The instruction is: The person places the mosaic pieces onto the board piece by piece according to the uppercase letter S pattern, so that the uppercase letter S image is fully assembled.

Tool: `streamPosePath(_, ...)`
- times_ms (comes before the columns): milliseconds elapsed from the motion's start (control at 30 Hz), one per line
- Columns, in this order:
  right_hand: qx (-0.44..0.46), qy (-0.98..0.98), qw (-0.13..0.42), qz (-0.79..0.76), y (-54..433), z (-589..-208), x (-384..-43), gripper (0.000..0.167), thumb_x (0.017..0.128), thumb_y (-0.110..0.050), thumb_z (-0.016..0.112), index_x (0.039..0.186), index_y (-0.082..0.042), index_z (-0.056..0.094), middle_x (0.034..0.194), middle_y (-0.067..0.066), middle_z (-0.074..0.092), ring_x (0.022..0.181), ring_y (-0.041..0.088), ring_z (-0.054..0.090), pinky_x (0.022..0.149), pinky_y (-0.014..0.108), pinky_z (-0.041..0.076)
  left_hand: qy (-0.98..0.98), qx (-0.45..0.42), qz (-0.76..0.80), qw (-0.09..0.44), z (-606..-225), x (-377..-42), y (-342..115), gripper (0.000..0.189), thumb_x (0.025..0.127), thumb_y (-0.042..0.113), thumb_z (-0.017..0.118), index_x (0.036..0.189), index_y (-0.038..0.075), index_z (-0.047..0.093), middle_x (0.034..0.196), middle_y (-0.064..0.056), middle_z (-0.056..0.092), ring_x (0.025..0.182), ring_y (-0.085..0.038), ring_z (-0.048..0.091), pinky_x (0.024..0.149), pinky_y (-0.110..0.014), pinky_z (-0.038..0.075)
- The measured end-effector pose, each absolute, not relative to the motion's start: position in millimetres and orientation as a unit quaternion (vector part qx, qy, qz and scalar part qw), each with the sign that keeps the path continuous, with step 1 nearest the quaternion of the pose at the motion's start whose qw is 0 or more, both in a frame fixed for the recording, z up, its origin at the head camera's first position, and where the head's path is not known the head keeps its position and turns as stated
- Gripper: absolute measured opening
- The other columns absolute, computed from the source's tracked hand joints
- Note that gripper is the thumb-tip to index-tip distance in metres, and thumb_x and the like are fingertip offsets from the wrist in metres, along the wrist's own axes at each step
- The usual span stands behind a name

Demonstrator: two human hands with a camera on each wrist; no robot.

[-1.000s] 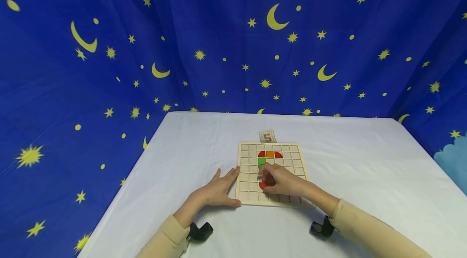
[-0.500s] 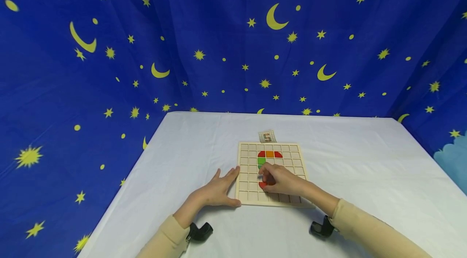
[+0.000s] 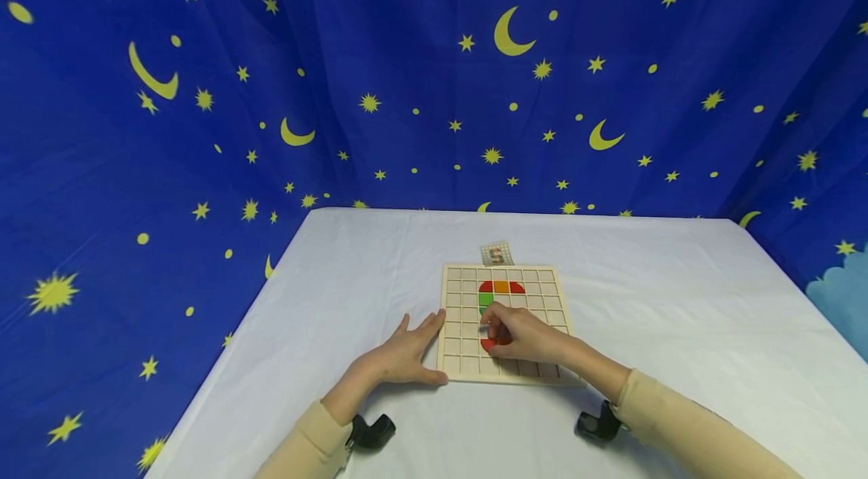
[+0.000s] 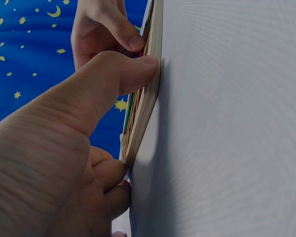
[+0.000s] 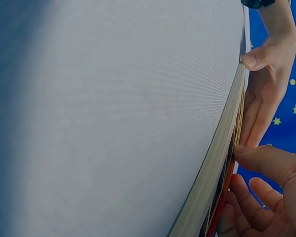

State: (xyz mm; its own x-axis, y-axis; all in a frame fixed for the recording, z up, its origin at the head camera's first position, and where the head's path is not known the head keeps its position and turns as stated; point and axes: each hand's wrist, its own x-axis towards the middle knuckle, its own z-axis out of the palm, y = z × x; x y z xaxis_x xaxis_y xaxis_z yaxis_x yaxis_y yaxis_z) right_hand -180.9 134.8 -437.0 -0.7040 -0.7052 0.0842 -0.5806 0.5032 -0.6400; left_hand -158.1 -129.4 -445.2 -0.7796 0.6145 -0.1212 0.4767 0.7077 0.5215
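Note:
A pale wooden grid board (image 3: pixel 461 366) lies on the white table in the head view. My left hand (image 3: pixel 401 355) is spread flat at its left side, with thumb and fingertips touching the frame. Over the board's lower middle, my right hand (image 3: pixel 529 336) has curled fingers and pinches at a red tile (image 3: pixel 488 344) with a rounded corner. The right wrist view has the thumb (image 5: pixel 259 159) and fingers close about the red edge. Farther up sit an orange tile (image 3: pixel 502 287), two red rounded tiles and a green tile (image 3: pixel 486 300). My right hand hides some cells.
A small pattern card (image 3: pixel 497 254) with a grid and a coloured figure lies just beyond the board's far edge. Black wrist devices (image 3: pixel 373 431) hang under both forearms. A blue curtain (image 3: pixel 407 50) with moons and stars surrounds the white table (image 3: pixel 366 260).

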Motion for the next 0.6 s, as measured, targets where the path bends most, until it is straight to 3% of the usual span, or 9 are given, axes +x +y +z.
streamPosePath(600, -0.378, 0.860, 0.085, -0.331, 137.0, -438.3, -181.3, 0.036, 0.082, -0.011, 0.073, 0.111, -0.008, 0.052, 0.086, -0.002, 0.059, 0.072, 0.011, 0.054, 0.064, 0.022, 0.048, 0.913, 0.300, 0.235, 0.143, -445.5, -158.0, -129.3, 0.106, 0.076, 0.045, 0.076, 0.150, -0.001, 0.015, 0.152, -0.018, 0.022, 0.140, -0.025, 0.021, 0.111, -0.052, 0.000)
